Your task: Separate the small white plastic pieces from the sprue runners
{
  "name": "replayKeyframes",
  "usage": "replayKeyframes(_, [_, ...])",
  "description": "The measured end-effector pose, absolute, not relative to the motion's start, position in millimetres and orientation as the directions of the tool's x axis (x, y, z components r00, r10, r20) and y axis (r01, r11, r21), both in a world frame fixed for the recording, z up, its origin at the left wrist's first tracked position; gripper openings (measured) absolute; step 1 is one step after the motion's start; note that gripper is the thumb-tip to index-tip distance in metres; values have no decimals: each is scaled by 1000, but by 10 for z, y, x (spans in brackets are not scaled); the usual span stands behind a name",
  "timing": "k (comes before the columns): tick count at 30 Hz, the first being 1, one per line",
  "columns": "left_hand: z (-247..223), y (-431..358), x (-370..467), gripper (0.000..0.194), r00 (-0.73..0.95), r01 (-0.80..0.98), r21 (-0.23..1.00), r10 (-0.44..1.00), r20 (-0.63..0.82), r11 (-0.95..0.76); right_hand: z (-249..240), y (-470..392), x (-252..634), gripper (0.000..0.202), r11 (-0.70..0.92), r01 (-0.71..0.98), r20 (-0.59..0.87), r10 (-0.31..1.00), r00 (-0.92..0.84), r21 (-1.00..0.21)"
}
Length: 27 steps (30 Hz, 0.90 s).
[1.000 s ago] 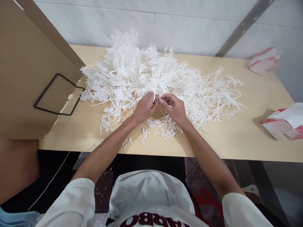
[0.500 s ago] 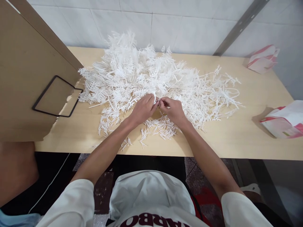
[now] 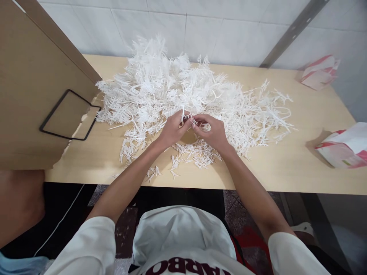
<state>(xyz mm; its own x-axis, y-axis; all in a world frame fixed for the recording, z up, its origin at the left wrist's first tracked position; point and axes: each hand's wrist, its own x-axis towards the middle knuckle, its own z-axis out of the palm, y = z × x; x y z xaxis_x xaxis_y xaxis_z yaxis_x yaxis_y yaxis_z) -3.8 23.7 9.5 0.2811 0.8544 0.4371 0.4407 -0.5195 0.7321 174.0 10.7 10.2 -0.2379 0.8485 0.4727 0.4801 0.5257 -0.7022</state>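
Note:
A big heap of white plastic branched strips [image 3: 172, 88] covers the middle of a pale wooden table [image 3: 286, 168]. My left hand [image 3: 173, 130] and my right hand [image 3: 212, 131] meet at the near edge of the heap, fingertips together. Both pinch one thin white plastic strip [image 3: 187, 116] that curls up between them. Small broken-off white pieces [image 3: 195, 152] lie scattered on the table just below my hands.
A brown cardboard panel [image 3: 31, 91] with a black rectangular outline stands at the left. Two red-and-white bags lie at the right: one [image 3: 319, 72] near the wall, one [image 3: 345, 147] at the table's right edge. A white tiled wall is behind. Another person's bare limb [image 3: 20, 202] shows lower left.
My hands stay together at the same spot; the fingers have shifted slightly on the white strip. The view has wobbled a little.

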Motion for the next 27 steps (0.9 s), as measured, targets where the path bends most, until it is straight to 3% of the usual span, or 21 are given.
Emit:
replayKeyframes(9, [120,231,-47,13,337,452,704,835,434,-548,60,113,1778,12,586,614,414,809,-417,-528])
replayKeyframes(15, [93,217,-30,9,420,492,626,795,438,-605,52,79,1729,10,563,684,478,809,-342,-464])
replayKeyframes(22, [130,207,-3,12,436,397,749,827,355,-531,37,29,1692,12,634,641,636,719,-282,-432])
replayKeyframes(27, [111,214,-13,8,420,439,712,826,376,-547,22,6,1676,12,616,676,652,713,-260,-404])
